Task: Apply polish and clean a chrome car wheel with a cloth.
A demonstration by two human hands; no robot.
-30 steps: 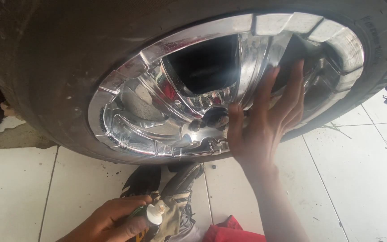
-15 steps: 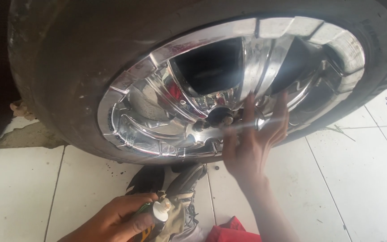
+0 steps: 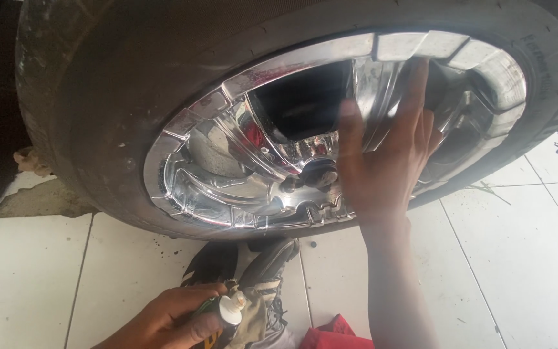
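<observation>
A big black tyre [image 3: 98, 97] with a shiny chrome wheel [image 3: 227, 174] fills the upper part of the view. My right hand [image 3: 385, 152] is raised in front of the chrome wheel, fingers spread and pointing up, palm against the rim beside a small dark valve [image 3: 314, 174]. It holds nothing. At the bottom edge my left hand [image 3: 166, 320] grips a small tube [image 3: 224, 317] with a white nozzle, held just above the floor.
The floor is white tile [image 3: 518, 258] with dark grout lines. A black shoe [image 3: 253, 271] lies under the wheel by my left hand, and a red cloth [image 3: 334, 336] sits at the bottom edge. Dirt and a crumpled scrap [image 3: 30, 161] lie at the left.
My right hand lifted from the valve, where its fingers were pinched, and now lies flat and open higher on the rim. The left hand kept hold of the tube.
</observation>
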